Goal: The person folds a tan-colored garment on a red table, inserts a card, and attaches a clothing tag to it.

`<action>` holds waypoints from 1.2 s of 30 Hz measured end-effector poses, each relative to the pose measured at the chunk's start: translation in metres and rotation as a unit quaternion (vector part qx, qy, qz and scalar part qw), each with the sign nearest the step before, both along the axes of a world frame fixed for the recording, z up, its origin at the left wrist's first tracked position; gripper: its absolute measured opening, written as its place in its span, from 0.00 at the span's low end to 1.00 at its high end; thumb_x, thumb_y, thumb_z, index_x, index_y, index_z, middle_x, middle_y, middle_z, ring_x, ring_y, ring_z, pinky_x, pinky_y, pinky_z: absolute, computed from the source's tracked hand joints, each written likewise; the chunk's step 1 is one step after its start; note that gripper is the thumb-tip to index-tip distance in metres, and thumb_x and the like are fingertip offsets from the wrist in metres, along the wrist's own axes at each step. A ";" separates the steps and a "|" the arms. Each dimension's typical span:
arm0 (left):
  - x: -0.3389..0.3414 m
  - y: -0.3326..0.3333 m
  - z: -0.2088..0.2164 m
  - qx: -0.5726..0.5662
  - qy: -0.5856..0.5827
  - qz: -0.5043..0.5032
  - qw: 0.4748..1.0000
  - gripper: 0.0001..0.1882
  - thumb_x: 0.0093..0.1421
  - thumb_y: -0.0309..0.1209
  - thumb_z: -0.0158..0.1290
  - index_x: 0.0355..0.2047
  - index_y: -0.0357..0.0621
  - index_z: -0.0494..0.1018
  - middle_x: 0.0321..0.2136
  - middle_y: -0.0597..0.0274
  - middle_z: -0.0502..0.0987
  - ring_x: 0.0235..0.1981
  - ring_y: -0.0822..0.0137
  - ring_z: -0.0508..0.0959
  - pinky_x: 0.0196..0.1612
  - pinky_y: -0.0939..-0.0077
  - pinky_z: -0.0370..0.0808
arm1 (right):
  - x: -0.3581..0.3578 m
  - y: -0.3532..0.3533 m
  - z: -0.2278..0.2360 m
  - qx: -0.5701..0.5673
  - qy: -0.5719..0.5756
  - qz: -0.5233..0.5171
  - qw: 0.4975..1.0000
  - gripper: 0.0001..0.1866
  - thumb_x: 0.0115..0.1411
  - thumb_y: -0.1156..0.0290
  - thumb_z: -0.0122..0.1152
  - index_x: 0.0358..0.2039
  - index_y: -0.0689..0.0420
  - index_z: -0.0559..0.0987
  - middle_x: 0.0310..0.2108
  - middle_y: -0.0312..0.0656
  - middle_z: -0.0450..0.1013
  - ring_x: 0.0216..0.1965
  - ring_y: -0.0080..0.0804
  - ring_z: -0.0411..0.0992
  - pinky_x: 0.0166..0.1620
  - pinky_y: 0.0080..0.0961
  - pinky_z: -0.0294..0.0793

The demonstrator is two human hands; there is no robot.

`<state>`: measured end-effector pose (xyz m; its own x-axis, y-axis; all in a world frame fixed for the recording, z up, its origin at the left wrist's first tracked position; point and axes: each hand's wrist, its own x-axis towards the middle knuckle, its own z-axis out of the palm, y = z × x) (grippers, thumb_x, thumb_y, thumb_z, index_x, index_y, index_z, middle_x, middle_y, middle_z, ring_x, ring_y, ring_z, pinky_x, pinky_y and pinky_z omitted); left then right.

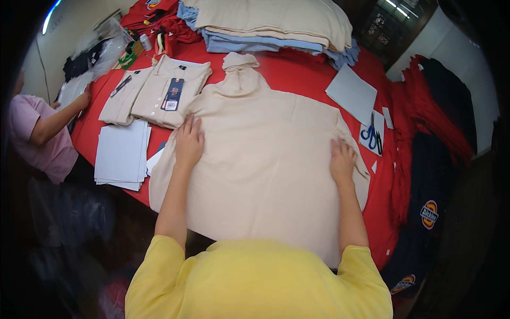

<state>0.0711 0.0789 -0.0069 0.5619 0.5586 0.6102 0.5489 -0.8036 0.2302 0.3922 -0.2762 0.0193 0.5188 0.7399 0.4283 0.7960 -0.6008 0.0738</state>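
Observation:
A cream hooded top (260, 159) lies spread on the red-covered table in front of me, its hood (241, 74) pointing away and its body reaching the near edge. My left hand (189, 142) rests on the top's left side, just below the shoulder, with fingers stretched out. On the opposite side, my right hand (343, 158) lies on the fabric near the right sleeve, its fingers extended and slightly bent. Neither hand grasps anything. The sleeves are mostly tucked against or under the body. Beyond my left hand sits a folded cream buttoned garment (146, 106) with a dark hang tag (172, 94).
Grey-white card sheets (121, 154) are stacked at left; another sheet (352, 94) lies at right near blue-handled scissors (371, 133). Folded cream and blue garments (273, 24) are piled at the back. Red and navy garments (430, 175) hang at right. A person in pink (42, 127) works at left.

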 end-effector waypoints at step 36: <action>0.118 0.033 0.021 -0.119 0.217 -0.034 0.968 0.31 0.63 0.52 0.45 0.66 0.65 0.57 0.67 0.57 0.55 0.68 0.46 0.49 0.66 0.44 0.47 | -0.022 -0.136 0.030 0.133 0.048 -0.214 0.967 0.18 0.60 0.63 0.59 0.45 0.60 0.72 0.43 0.51 0.70 0.46 0.52 0.67 0.49 0.44 0.67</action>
